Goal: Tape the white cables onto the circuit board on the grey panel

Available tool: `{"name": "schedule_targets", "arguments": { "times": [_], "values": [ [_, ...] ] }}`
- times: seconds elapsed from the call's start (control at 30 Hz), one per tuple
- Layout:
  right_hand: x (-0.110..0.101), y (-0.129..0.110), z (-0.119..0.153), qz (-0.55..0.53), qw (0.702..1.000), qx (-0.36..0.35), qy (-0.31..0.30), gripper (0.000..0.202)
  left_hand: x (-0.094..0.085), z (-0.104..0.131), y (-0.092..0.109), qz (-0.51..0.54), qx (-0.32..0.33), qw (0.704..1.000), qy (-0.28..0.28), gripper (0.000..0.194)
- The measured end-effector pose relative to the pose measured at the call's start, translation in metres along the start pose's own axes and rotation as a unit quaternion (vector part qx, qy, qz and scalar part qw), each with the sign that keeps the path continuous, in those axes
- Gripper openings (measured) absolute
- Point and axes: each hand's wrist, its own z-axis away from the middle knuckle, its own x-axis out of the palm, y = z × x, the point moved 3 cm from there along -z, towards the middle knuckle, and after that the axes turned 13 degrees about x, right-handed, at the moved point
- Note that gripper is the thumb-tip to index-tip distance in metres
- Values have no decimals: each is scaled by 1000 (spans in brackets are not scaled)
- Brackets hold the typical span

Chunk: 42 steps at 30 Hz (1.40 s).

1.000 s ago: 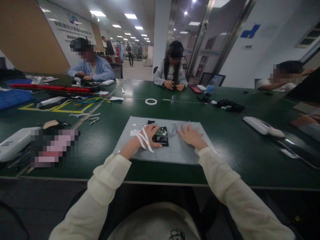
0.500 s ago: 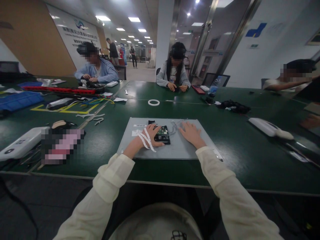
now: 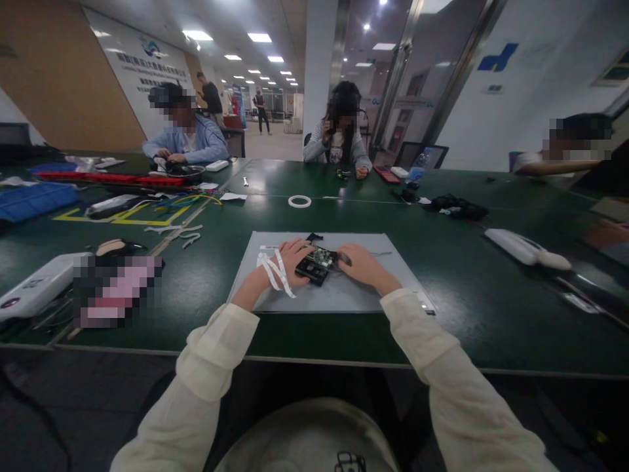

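Okay, head view: device (image 3: 318,263) – black casing, green circuit board showing – sits mid-mat, between both hands. Left hand (image 3: 289,263) holds its left side, fingers spread over the far part, thumb along the near edge; white strap (image 3: 276,272) round that wrist. Right hand (image 3: 362,263) is at the device's right edge, fingers bent – can't tell if they pinch anything. Grey cable (image 3: 384,253) pokes out past it. Grey mat (image 3: 344,301) lies flat on the green table (image 3: 344,337); tape ring (image 3: 299,202) beyond, well apart.
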Motion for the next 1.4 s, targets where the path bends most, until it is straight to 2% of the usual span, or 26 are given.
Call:
{"name": "schedule_targets", "arguments": {
  "times": [0.23,0.37,0.47,0.57,0.63,0.73,0.83,0.9,1.0,1.1,1.23,1.4],
  "values": [
    [-2,-20,5,42,999,-13,-20,22,2,1,-15,-102,-167,981,3,44],
    [-4,-33,9,21,998,-13,-49,24,-1,10,-21,-141,-288,947,4,41],
    [-12,-35,17,-38,994,-35,-92,29,-5,15,-26,-140,-322,936,15,38],
    [-26,-30,23,-81,979,-61,-179,33,-3,15,-30,-95,-326,940,6,33],
    [-38,-20,21,-64,970,-53,-228,35,-1,12,-30,-74,-318,945,10,34],
    [-49,-2,1,14,969,-5,-248,46,1,9,-28,-61,-308,949,20,37],
    [-46,6,-30,57,973,12,-223,64,3,7,-25,-53,-306,950,19,39],
    [-36,5,-50,58,978,-7,-199,71,3,7,-25,-56,-298,953,16,38],
    [-20,-2,-67,42,981,-77,-174,62,4,8,-25,-56,-278,959,12,32],
    [-11,-6,-70,59,981,-100,-156,50,5,9,-25,-40,-266,963,26,27],
    [-9,-5,-62,117,984,-79,-112,44,6,10,-26,-29,-265,963,48,26],
    [-9,0,-52,207,973,-46,-85,34,4,9,-27,-35,-277,958,60,24]
  ]
}}
